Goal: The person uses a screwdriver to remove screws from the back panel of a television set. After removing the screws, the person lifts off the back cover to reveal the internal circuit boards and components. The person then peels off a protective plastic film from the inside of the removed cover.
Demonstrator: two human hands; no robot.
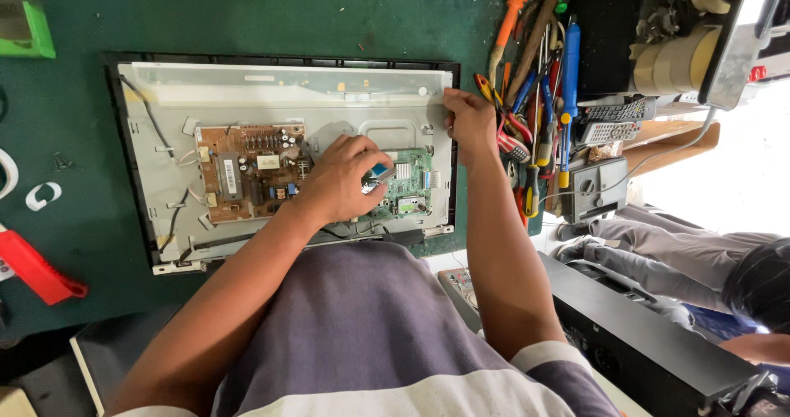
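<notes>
While the opened monitor back panel (280, 104) lies flat on the green bench mat (247, 13), the left hand (341, 178) is curled over the green main board (407, 182), a small blue part pinched at its fingertips. The right hand (469, 121) is pressed, fingers bent, on the panel's right edge, beside a screwdriver pile (535, 96). The brown power board (251, 170) sits left.

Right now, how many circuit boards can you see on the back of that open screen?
2. A brown board sits left of centre; a green board lies right of it, partly under the left hand. Others may be hidden.
</notes>
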